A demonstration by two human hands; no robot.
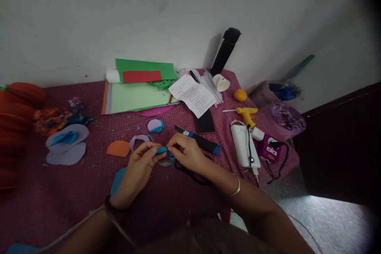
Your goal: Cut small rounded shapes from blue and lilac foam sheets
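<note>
Both hands meet over the checked tablecloth, pinching a small folded blue craft-foam or paper piece. My left hand grips its left end between thumb and fingers. At its right end are the closed fingertips of my right hand. Beneath my right hand lie scissors, partly hidden by the hand and forearm. Left of the hands rest an orange half-round cutout and a curved lilac strip. A small lilac and blue round piece lies just beyond. Another blue sheet is partly covered by my left wrist.
A black-bladed cutter, phone and handwritten paper lie beyond my right hand. Farther right are a yellow glue gun, white power bank and purple socket box. A black bottle stands by the wall.
</note>
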